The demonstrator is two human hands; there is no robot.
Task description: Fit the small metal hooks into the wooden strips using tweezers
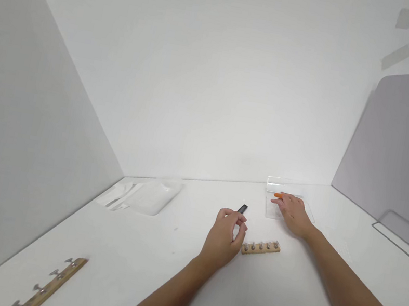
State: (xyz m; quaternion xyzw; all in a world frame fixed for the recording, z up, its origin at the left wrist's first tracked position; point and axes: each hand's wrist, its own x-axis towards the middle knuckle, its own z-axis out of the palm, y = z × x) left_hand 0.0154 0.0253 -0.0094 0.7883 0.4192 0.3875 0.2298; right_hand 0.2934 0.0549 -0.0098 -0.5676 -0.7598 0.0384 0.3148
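Note:
My left hand point(224, 237) is in the middle of the table, fingers curled and the thumb meeting the fingertips in a pinch. What lies inside that pinch, if anything, is too small or hidden to name. Just beyond its knuckles shows a short black bar-like piece point(242, 209), partly covered by the hand. Beside the thumb lies a small wooden hook rack point(261, 248) with several metal hooks pointing up. Farther right, my right hand point(292, 213) is over a clear plastic stand point(271, 210), with a small orange stick-like object point(279, 195) held at its fingers.
A longer wooden hook rack point(56, 285) lies at the front left. Clear plastic bags point(141, 196) rest at the back left. A metal wire frame point(402, 245) is by the grey panel point(406, 151) on the right. White walls enclose the white table point(136, 267).

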